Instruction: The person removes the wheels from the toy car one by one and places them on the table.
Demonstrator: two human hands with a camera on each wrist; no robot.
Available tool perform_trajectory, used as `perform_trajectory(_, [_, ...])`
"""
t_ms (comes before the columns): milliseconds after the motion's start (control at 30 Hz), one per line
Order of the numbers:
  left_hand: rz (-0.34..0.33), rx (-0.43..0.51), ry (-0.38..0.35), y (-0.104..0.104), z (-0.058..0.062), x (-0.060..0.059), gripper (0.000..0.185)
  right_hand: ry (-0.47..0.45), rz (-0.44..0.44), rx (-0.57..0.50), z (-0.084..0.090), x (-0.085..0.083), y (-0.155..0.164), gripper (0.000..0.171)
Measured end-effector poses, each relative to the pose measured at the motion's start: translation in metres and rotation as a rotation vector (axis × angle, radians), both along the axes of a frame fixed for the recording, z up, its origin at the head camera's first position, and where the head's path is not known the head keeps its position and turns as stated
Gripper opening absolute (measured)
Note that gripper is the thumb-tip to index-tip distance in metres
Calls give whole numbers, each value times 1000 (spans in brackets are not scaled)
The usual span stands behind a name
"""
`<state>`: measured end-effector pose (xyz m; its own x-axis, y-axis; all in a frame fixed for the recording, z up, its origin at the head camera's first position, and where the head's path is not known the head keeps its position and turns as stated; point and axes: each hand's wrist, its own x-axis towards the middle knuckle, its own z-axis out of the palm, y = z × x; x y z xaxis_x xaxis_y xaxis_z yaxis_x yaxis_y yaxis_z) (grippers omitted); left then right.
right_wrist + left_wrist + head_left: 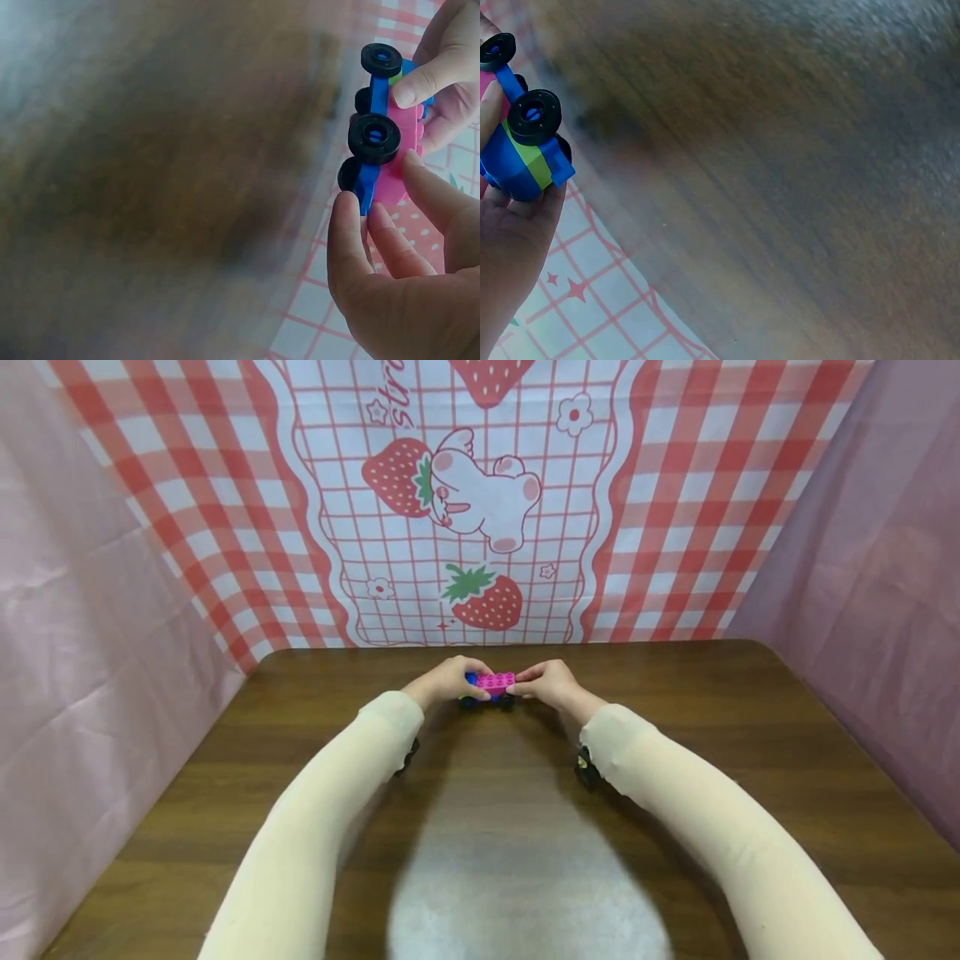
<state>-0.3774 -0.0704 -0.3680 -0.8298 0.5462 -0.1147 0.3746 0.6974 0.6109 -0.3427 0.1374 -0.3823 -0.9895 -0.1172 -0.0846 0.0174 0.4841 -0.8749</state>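
A toy building-block car [495,698] is held between both hands over the far part of the table. It has a blue base with black wheels [374,139], a blue and lime-green front [508,161] and a pink studded brick [497,681] on top. My left hand [448,682] grips the car from the left, around its front end, with the thumb along the pink brick's side. From the right, my right hand [557,684] pinches the rear end. In the right wrist view, its thumb lies against the pink brick and its fingertips touch the back of the blue base.
The wooden table [517,860] reaches back to a red-and-white checked strawberry cloth [675,527]. Pink curtains [97,610] hang at both sides. Dark wrist cameras [587,768] sit under the cream sleeves [705,802].
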Motion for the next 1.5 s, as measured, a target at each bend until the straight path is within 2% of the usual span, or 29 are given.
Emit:
perform_trajectory(233, [-38, 5, -4, -2, 7, 2, 43, -33, 16, -28, 13, 1, 2, 37])
perform_trajectory(467, [-26, 40, 7, -1, 17, 8, 43, -13, 15, -43, 23, 0, 6, 36])
perform_trajectory(700, [-31, 59, 10, 1, 21, 14, 45, -8, 18, -32, 34, 3, 11, 38])
perform_trajectory(900, [-30, 68, 43, -1, 20, 24, 42, -1, 39, 7, 40, 9, 10, 40])
perform_trajectory(1200, [-18, 115, -40, -12, 21, 37, 40, 7, 49, -11, 48, 22, -4, 37])
perform_trajectory(1500, [-6, 158, 0, -19, 30, 55, 41, 17, 61, -29, 63, 30, -9, 36])
